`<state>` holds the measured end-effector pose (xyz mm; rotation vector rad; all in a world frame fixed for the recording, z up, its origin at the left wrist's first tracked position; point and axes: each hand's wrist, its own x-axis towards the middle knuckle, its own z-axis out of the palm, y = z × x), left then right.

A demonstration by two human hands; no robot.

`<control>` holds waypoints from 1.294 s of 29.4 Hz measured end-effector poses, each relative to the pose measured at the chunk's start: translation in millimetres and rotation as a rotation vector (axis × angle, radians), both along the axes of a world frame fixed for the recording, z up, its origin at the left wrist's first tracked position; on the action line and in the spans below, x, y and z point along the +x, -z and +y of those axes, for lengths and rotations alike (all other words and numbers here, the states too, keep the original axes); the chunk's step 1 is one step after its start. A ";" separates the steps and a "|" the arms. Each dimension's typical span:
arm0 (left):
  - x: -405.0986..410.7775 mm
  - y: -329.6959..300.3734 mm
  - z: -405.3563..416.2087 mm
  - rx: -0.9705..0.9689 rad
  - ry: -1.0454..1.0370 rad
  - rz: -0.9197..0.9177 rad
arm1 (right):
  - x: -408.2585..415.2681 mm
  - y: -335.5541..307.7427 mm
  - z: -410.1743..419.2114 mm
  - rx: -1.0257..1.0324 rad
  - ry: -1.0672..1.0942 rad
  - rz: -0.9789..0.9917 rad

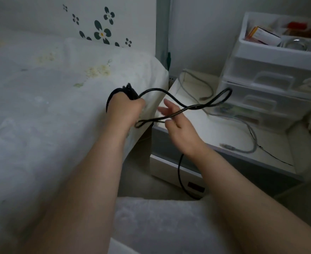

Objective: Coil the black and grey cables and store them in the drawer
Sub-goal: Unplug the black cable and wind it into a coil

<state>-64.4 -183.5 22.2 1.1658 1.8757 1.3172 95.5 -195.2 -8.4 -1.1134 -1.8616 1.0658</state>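
Sideways, black cable (196,107) loops rightward (left hand (125,109) gripping coils).

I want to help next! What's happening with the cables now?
Left hand grips black cable coils. Right hand open, guiding a loop. Grey cable loose on nightstand, uncoiled.

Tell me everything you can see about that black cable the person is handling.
The black cable is thin, smooth and looks rubber-coated. The left hand grips a bunch of gathered turns over the edge of the bed. From there a long loose loop swings out to the right above the white nightstand, crosses itself and passes over the fingers of the open right hand. Another stretch hangs below the right wrist towards the floor. Its plugs are not clearly visible.
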 end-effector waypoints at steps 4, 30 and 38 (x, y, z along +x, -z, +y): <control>-1.4 1.5 1.8 -0.047 -0.046 0.412 | -9.6 -11.6 -11.4 -0.497 -0.087 0.561; 28.2 -4.6 -21.6 -0.431 0.720 -0.374 | 23.3 9.9 42.9 0.772 0.632 -0.414; 31.2 -16.2 -34.3 -0.379 0.923 -0.284 | 30.0 8.9 44.5 0.854 0.496 -0.322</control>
